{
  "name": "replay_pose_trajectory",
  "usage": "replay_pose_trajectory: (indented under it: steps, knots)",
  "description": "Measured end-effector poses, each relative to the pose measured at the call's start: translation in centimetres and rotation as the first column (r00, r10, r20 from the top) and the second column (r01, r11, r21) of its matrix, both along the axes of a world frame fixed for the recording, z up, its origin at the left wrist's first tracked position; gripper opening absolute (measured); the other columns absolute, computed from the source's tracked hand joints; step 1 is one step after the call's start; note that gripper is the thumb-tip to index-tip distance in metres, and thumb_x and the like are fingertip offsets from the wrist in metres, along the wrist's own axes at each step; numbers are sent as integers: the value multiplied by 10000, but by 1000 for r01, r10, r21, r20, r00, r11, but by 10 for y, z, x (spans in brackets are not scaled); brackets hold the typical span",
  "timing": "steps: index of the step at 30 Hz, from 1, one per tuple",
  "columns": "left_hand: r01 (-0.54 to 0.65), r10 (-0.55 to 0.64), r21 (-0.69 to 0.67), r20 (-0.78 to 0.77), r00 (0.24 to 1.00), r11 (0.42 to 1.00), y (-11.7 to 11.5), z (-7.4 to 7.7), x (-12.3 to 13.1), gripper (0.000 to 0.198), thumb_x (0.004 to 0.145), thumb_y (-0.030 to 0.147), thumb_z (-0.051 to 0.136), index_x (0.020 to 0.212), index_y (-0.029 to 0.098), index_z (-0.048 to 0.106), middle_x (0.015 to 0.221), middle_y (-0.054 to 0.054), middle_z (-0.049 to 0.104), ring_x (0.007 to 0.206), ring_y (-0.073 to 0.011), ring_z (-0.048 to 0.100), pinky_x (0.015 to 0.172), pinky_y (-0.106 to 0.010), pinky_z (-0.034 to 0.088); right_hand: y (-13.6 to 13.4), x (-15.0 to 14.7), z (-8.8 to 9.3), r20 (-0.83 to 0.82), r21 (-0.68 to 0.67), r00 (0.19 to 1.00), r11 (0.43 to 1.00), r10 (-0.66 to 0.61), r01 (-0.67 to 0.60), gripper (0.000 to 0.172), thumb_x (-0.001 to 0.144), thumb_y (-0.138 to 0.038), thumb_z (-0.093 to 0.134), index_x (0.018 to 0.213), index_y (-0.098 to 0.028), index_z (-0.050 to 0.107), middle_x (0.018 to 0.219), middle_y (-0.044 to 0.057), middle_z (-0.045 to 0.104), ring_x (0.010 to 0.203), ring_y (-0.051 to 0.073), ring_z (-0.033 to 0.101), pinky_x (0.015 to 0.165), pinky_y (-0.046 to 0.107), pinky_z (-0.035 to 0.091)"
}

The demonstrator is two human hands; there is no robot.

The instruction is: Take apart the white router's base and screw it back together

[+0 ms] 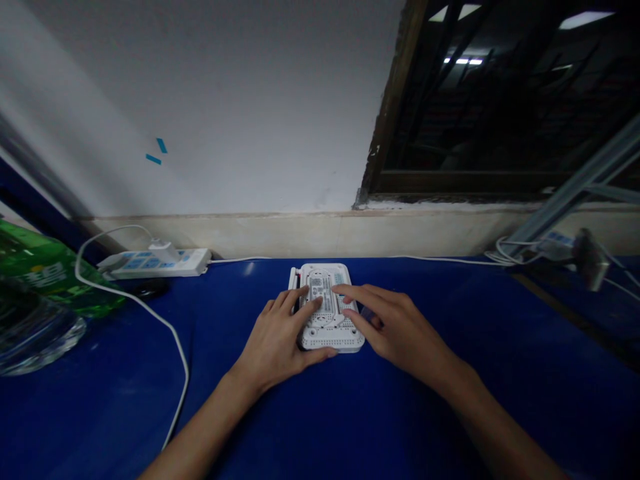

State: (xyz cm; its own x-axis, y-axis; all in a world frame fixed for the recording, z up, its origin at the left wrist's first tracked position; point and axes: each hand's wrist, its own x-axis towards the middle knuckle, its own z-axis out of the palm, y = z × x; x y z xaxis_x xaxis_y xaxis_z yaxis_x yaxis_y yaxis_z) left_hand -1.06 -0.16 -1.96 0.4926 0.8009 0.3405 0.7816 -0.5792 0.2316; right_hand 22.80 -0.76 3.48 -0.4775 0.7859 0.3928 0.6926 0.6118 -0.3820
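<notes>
A white router point(327, 330) lies underside up on the blue table, its vented face and printed label showing. Along its left edge is a white antenna point(293, 277). My left hand point(280, 337) rests over the left side with fingers spread, fingertips on the label area and thumb along the near edge. From the right, my right hand point(393, 320) reaches over the router, index finger and thumb apart near the label. A small translucent patch shows under its curled fingers; I cannot tell what it is.
A white power strip point(160, 272) with a plugged-in charger stands at the back left, its white cable point(183, 347) looping forward. Beside it are a green bottle point(50, 273) and a clear bottle base point(45, 343). A metal frame point(565, 200) and cables point(505, 253) occupy the back right.
</notes>
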Motion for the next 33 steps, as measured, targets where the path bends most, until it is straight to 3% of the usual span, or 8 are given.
replay_pose_trajectory:
  steps: [4, 10, 15, 21, 25, 27, 31, 33]
  knots:
    - [3, -3, 1, 8, 1000, 1000, 0, 1, 0, 814, 798, 763, 664, 1403, 229, 556, 1455, -173, 517, 1280, -405, 530, 989, -606, 499, -2, 0, 2, -12, -8, 1000, 1000, 16, -16, 670, 853, -91, 544, 1486, -302, 480, 1329, 59, 681, 910, 174, 712, 824, 338, 599]
    - [16, -15, -3, 6, 1000, 1000, 0, 0, 0, 804, 815, 760, 650, 1415, 236, 544, 1465, -168, 510, 1288, -392, 524, 998, -590, 496, 0, -1, -1, -12, 13, 1000, 1000, 1, -1, 417, 968, -210, 549, 1375, -291, 586, 1212, 54, 736, 866, 183, 725, 803, 345, 603]
    - [11, -11, -2, -5, 1000, 1000, -1, 0, -1, 827, 811, 766, 650, 1425, 223, 536, 1475, -185, 497, 1298, -407, 514, 999, -607, 491, -2, -1, 3, -25, -13, 999, 999, 29, -29, 694, 840, -57, 564, 1474, -320, 462, 1356, 33, 660, 1067, 200, 690, 900, 347, 578]
    - [14, -14, -16, -5, 1000, 1000, -1, 0, -1, 808, 820, 754, 652, 1432, 240, 528, 1487, -168, 487, 1302, -385, 513, 1027, -581, 481, 1, 0, -2, -36, 1, 999, 1000, 0, 0, 362, 992, -249, 551, 1350, -289, 588, 1230, 49, 728, 889, 184, 717, 779, 324, 592]
    - [19, -19, -8, 5, 1000, 1000, 0, 0, -1, 804, 820, 753, 651, 1421, 232, 533, 1477, -173, 493, 1292, -391, 517, 1011, -588, 488, 0, -1, 2, -50, -9, 999, 1000, 22, -22, 614, 879, -70, 543, 1441, -315, 498, 1268, 39, 701, 834, 157, 699, 760, 303, 585]
    - [25, -25, -4, 13, 1000, 1000, 0, 0, -1, 809, 816, 757, 653, 1420, 231, 533, 1470, -174, 499, 1286, -390, 522, 1007, -587, 491, -1, -2, 3, -41, -1, 999, 1000, 14, -14, 677, 835, -61, 570, 1454, -321, 481, 1279, 34, 696, 823, 160, 694, 749, 307, 586]
    - [22, -22, -7, 12, 1000, 1000, 0, 0, -1, 810, 817, 754, 653, 1433, 244, 521, 1484, -173, 486, 1291, -398, 518, 1000, -601, 492, 2, -3, -1, -58, 9, 998, 1000, -3, 3, 405, 957, -251, 596, 1360, -297, 583, 1202, 39, 737, 798, 169, 706, 735, 316, 592]
    - [19, -19, -11, 7, 1000, 1000, 0, 0, -1, 804, 823, 748, 652, 1437, 247, 519, 1488, -175, 481, 1294, -401, 517, 996, -606, 494, 4, -2, -3, -87, -1, 996, 1000, 6, -6, 354, 987, -273, 567, 1339, -289, 603, 1176, 42, 749, 781, 164, 710, 724, 307, 592]
